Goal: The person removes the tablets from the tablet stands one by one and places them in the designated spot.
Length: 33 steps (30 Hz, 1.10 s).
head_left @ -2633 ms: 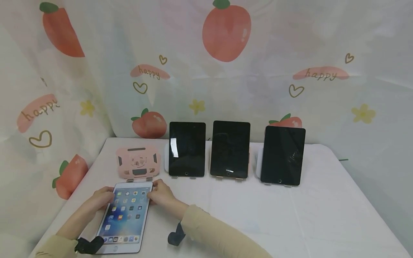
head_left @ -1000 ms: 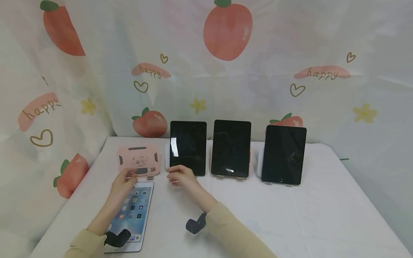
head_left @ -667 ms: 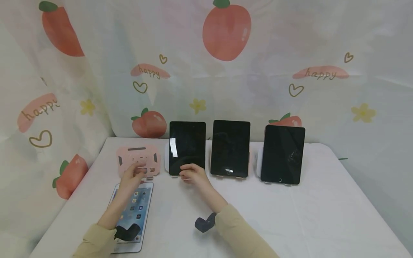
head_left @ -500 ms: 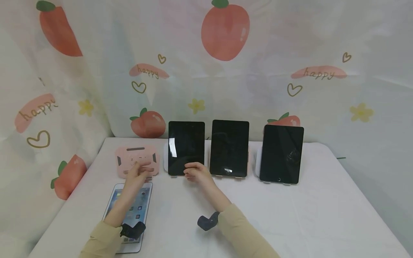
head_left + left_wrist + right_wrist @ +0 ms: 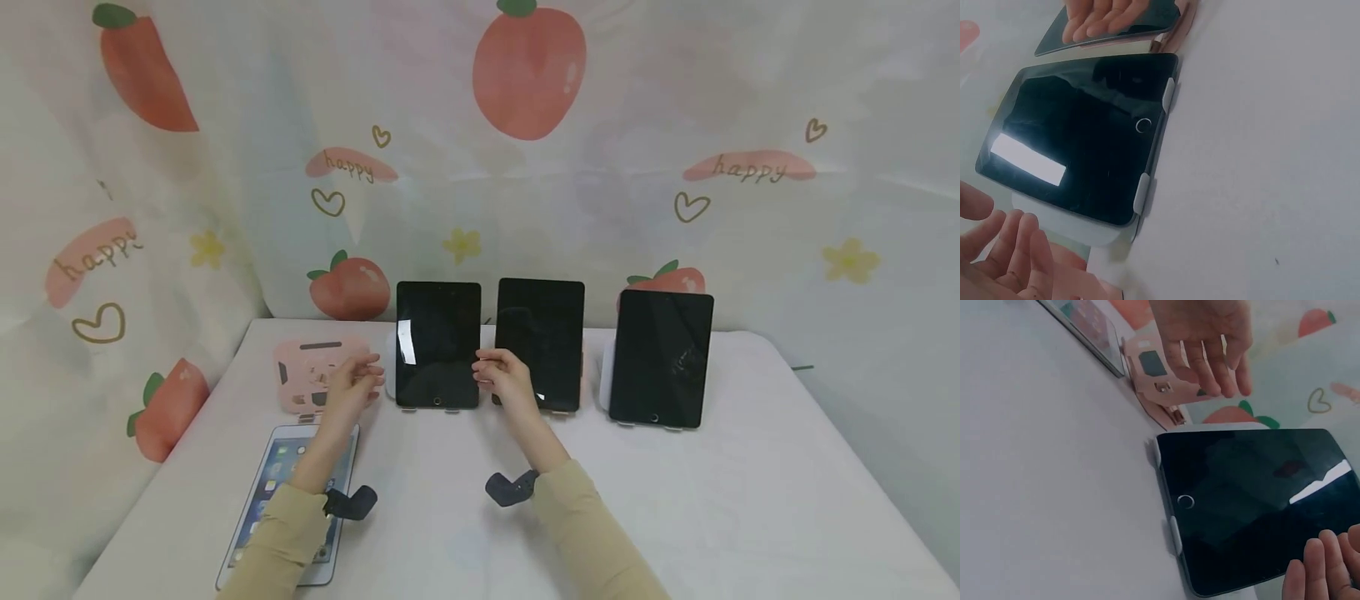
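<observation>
Left hand (image 5: 352,385) and right hand (image 5: 510,379) flank a dark tablet (image 5: 437,346).
We see the hands apart, fingers loosely extended; the dark tablet leans on its white stand (image 5: 1079,230) on the tabletop (image 5: 712,517); we read "happy" on pink patches (image 5: 748,167) of the backdrop (image 5: 622,225), but the lit tablet (image 5: 281,462) shows icons too small to read.

Upper-limb pose

Left hand (image 5: 349,388) and right hand (image 5: 512,383) well apart, roughly level; fingers (image 5: 1024,247) relaxed, slightly bent, tips turned inward. Both forearms (image 5: 546,446) reach forward from beige sleeves (image 5: 596,533).
</observation>
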Motion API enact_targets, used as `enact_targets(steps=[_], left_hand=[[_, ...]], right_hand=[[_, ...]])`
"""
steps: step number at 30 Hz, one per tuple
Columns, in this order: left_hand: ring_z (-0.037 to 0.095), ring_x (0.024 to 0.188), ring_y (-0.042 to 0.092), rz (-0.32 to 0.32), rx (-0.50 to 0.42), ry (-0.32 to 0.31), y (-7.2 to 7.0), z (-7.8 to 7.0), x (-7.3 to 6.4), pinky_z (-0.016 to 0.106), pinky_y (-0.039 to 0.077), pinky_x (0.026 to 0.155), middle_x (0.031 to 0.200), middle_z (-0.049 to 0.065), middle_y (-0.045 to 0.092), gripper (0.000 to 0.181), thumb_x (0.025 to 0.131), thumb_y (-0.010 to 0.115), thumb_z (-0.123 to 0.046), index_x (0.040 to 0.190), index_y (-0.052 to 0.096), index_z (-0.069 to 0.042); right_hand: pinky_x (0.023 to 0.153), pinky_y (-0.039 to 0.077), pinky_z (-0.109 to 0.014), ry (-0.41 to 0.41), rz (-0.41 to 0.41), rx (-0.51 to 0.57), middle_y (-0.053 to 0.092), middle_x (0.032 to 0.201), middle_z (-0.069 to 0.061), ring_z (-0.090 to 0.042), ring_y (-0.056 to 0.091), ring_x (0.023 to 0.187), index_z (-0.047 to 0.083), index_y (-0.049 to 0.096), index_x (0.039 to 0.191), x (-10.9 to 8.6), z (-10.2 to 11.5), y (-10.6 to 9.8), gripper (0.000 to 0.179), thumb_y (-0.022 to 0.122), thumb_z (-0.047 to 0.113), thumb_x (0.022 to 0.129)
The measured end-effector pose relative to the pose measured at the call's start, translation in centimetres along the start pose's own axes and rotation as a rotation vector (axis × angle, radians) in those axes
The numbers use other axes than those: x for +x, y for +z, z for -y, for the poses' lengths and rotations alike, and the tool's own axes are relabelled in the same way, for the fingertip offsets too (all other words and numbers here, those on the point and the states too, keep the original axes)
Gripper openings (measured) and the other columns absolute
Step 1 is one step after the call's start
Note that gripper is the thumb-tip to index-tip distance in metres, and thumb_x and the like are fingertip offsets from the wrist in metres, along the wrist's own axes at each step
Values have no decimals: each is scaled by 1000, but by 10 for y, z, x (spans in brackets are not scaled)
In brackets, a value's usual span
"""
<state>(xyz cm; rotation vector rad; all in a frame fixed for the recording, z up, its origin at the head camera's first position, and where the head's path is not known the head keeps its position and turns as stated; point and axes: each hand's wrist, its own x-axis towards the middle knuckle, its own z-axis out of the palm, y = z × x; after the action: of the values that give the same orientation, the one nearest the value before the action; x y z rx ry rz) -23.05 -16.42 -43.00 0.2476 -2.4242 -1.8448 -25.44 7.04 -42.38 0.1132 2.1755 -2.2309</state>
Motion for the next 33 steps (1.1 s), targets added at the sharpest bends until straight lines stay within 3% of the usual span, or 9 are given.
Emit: enact_targets(steps=[6,15,23,27,33], left_hand=[[27,110,58,-21,-34,7,9,-9,7,42,50,99,123,18,57,36,98,45,-9,133,50,-9],[30,108,59,-60,-97,57,17,-22,21,43,51,95,120,20,58,35,96,46,-6,131,52,-6],[27,102,59,-64,-163,68,21,-33,34,37,51,89,117,21,57,36,95,45,-1,130,52,-2],[27,106,56,-40,-186,67,20,-38,39,41,49,96,120,19,54,37,96,43,-2,133,49,-3],[30,111,55,-7,-111,85,15,-44,45,44,48,102,124,18,53,38,98,42,-7,136,46,-5]], right_hand=[[89,55,-38,-22,-32,-15,67,100,-14,-9,62,78,2,61,117,10,15,-4,27,55,1,91],[84,56,-35,-102,-78,-68,64,97,-14,-13,61,79,0,60,118,23,28,-7,27,54,0,91],[70,52,-18,-172,-102,-126,64,98,-14,-7,60,75,0,59,117,36,34,-6,26,56,1,91],[65,48,-13,-205,-104,-170,64,101,-15,-5,58,74,0,58,119,41,37,-4,28,56,2,91],[67,48,-16,-253,-105,-267,64,104,-16,-16,62,81,2,57,121,50,42,-3,31,52,1,91]])
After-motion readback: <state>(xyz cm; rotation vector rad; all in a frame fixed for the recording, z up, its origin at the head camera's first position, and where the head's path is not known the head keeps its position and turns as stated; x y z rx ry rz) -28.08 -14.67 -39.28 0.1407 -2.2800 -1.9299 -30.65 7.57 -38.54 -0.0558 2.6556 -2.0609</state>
